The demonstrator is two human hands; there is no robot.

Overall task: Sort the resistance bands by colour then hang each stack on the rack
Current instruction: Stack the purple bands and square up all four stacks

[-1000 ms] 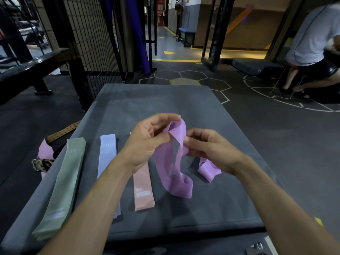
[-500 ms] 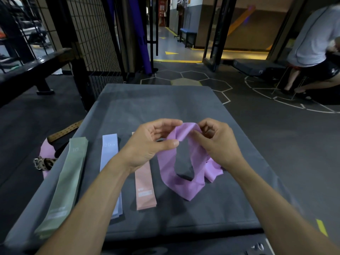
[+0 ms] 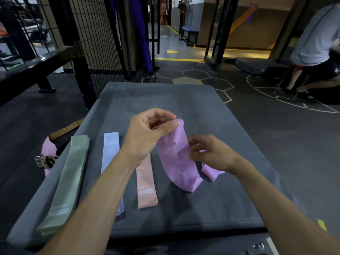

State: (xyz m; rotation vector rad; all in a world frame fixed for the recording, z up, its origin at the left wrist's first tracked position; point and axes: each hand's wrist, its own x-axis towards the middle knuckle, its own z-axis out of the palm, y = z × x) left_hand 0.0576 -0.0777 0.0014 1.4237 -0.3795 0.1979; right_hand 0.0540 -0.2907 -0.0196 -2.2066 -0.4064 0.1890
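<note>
Purple band [image 3: 176,159] lifted over grey desk [image 3: 184,100], top edge pinched in left hand [image 3: 147,133], mid-part gripped by right hand [image 3: 211,153], lower loop touching desk. Green [image 3: 68,179], blue [image 3: 110,150], pink [image 3: 146,183] bands flat at left.

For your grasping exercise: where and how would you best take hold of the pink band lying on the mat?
Pinch the pink band at its near short end, coming from above. It lies flat and straight on the mat, and the left hand covers its far end.
</note>
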